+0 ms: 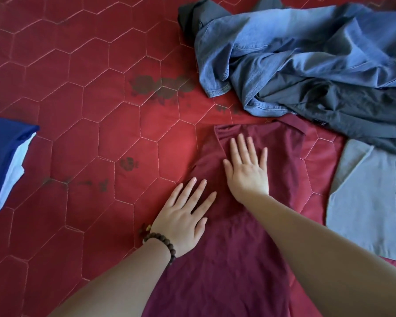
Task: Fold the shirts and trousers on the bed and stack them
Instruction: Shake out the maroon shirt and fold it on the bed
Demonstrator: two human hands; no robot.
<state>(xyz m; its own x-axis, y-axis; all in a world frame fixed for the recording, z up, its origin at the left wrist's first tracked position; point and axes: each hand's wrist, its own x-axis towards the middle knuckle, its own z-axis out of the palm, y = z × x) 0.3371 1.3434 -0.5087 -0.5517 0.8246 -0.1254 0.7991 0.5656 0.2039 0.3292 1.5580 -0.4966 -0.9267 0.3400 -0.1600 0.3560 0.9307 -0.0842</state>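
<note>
I see both hands lying flat on a maroon shirt [226, 259] that stretches from the lower centre of the frame up to just right of centre, spread on the red quilted bed [78, 110]. My left hand [183, 216], with a beaded bracelet [162, 244] at the wrist, rests palm down on the shirt's left edge, fingers [188, 188] straight and slightly spread, pinching nothing. My right hand [247, 170] presses flat higher up, near the shirt's top fold, fingers straight and a little apart.

In the upper right of the frame lies an unfolded heap: blue denim clothing [295, 53] tangled with a dark grey garment [352, 110], its lower edge touching the top of the maroon shirt. At the right edge, just beside the shirt, a light grey garment [370, 202] lies flat. At the left edge, well apart from my hands, sits a folded blue garment [2, 156] over a paler one [16, 163].
</note>
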